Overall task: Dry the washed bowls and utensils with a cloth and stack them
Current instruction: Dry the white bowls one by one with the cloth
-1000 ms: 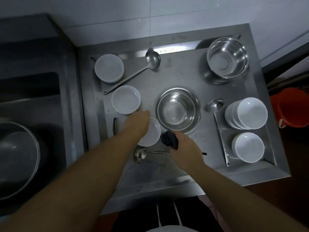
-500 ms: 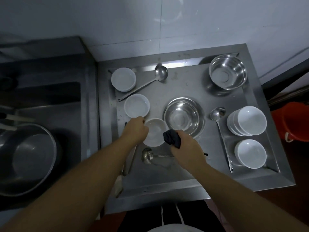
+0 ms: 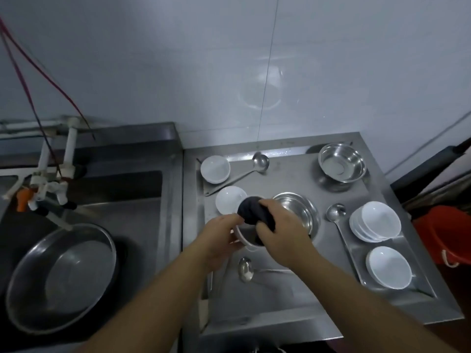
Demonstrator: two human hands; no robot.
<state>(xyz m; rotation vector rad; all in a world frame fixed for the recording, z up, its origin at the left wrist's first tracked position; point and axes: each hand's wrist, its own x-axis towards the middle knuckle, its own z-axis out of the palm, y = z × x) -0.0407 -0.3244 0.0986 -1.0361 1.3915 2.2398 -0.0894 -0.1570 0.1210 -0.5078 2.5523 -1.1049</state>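
Observation:
My left hand (image 3: pixel 219 236) grips the rim of a small white bowl (image 3: pixel 244 240), held tilted above the steel counter (image 3: pixel 280 296). My right hand (image 3: pixel 283 231) holds a dark cloth (image 3: pixel 253 208) and presses it into that bowl, hiding most of it. Two more white bowls (image 3: pixel 229 202) (image 3: pixel 214 169) sit at the back left. A stack of white bowls (image 3: pixel 377 221) and a single one (image 3: pixel 388 266) rest on a tray at the right. Ladles lie at the front (image 3: pixel 246 268), right (image 3: pixel 336 212) and back (image 3: pixel 260 161).
A steel bowl (image 3: pixel 300 207) sits just behind my hands and another (image 3: pixel 341 163) at the back right corner. A sink with a large steel basin (image 3: pixel 58 273) and a tap (image 3: pixel 48 187) lies to the left. A red bucket (image 3: pixel 448 233) stands off the counter's right edge.
My left hand has lifted the white bowl off the counter and tilted it. My right hand has moved the cloth into it. The camera has tilted up toward the wall.

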